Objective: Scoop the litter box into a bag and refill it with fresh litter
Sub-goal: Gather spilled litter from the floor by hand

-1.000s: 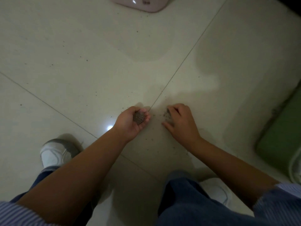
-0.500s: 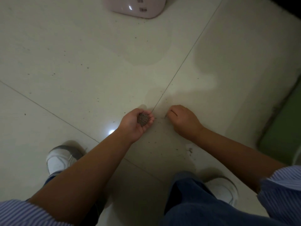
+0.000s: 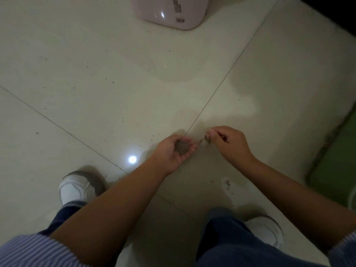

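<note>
cupping litter (image 3: 182, 147), left hand (image 3: 171, 153)

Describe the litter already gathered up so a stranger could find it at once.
Start at the pale tiled floor where two seams cross. Just right of that crossing, the left hand is cupped palm up. The grey litter heaped in it is one dense clump, unlike the lone specks scattered around.

Glossy, smooth cream floor tiles (image 3: 96, 78) mirror a lamp's glare beside the cupped left hand (image 3: 173, 151), which holds coarse grey granular litter (image 3: 182, 147); beyond it a shiny pink plastic container (image 3: 171, 12), nearer, striped cloth sleeves (image 3: 36, 251).
</note>
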Tool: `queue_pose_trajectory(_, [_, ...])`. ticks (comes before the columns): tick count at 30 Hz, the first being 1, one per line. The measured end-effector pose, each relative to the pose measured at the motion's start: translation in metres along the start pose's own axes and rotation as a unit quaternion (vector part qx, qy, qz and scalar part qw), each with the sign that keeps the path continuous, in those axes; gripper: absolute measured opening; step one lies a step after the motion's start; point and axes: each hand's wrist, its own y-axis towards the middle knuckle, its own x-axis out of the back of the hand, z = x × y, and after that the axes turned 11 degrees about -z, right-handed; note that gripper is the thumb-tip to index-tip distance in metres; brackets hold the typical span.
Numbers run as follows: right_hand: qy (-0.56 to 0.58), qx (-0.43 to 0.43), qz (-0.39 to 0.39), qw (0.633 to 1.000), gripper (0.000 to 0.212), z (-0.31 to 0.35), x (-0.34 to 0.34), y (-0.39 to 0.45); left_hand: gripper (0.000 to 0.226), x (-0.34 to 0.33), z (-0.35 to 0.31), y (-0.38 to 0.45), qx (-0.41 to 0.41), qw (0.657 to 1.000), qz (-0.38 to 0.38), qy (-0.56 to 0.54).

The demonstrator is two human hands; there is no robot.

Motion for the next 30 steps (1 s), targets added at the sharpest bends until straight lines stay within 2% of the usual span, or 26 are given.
queue_pose_trajectory(2, [-0.065, 0.027, -0.041, 0.997, 0.024, -0.015, 0.005, 0.005, 0.033, 0.001, -0.002, 0.002, -0.010, 1.000, -0.007, -0.011])
queue_pose_trajectory(5, [-0.172, 0.142, -0.005, 0.975, 0.031, -0.026, -0.002, 0.003, 0.034, 0.006, -0.006, 0.006, -0.031, 0.999, -0.030, 0.002])
queue_pose_trajectory(7, [-0.209, 0.183, 0.008, 0.961, 0.030, -0.028, -0.013, -0.003, 0.033, 0.009, -0.007, 0.006, -0.037, 0.999, -0.039, 0.009])
queue_pose_trajectory(13, [-0.210, 0.200, -0.048, 0.956, 0.021, -0.026, -0.037, -0.014, 0.032, 0.010, -0.006, 0.007, -0.041, 0.998, -0.042, 0.012])
queue_pose_trajectory(16, [-0.193, 0.206, -0.049, 0.958, 0.011, -0.027, -0.035, -0.012, 0.032, 0.009, -0.004, 0.007, -0.040, 0.998, -0.043, 0.021])
queue_pose_trajectory(20, [-0.199, 0.205, -0.031, 0.958, 0.011, -0.034, -0.025, -0.009, 0.033, 0.010, -0.005, 0.007, -0.035, 0.998, -0.044, 0.027])
queue_pose_trajectory(23, [-0.171, 0.201, -0.026, 0.964, 0.025, -0.034, -0.013, -0.004, 0.033, 0.011, -0.006, 0.008, -0.033, 0.998, -0.045, 0.027])
queue_pose_trajectory(25, [-0.178, 0.204, -0.004, 0.963, 0.027, -0.033, -0.007, 0.001, 0.033, 0.010, -0.006, 0.008, -0.036, 0.998, -0.047, 0.024])
queue_pose_trajectory(28, [-0.222, 0.206, 0.084, 0.949, 0.035, -0.035, -0.004, 0.006, 0.032, 0.010, -0.005, 0.008, -0.040, 0.998, -0.048, 0.021])
queue_pose_trajectory(30, [-0.236, 0.226, 0.110, 0.939, 0.039, -0.037, -0.002, 0.009, 0.032, 0.009, -0.005, 0.008, -0.035, 0.998, -0.044, 0.021])
